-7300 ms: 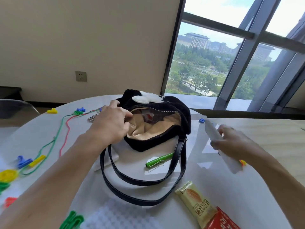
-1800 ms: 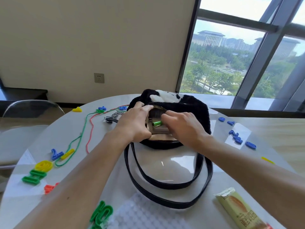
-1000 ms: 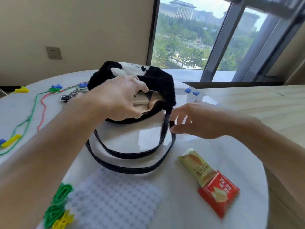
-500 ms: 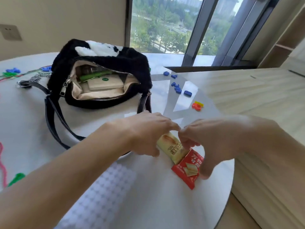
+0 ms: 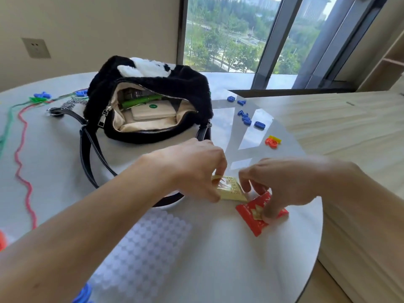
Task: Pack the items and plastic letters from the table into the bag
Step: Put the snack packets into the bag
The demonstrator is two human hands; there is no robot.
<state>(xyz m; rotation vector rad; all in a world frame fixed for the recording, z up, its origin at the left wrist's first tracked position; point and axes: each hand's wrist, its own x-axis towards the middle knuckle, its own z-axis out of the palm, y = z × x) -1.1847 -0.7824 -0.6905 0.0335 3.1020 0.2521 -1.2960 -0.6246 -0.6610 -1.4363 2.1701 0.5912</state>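
Wall socket [image 5: 36, 48]: far left, on beige wall [image 5: 109, 25]. Window [image 5: 225, 33]: far, dark frame [image 5: 271, 42], trees [image 5: 218, 47] outside. Pale wood surface [image 5: 349, 119]: right.

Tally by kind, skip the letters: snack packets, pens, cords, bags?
Snack packets: 2 (yellow packet, red packet)
Pens: 1 (green pen, in the bag)
Cords: 2 (green cord, red cord)
Bags: 1
Total: 6

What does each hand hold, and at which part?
The left hand pinches the yellow snack packet at its left end; the right hand grips the red snack packet at its right side.
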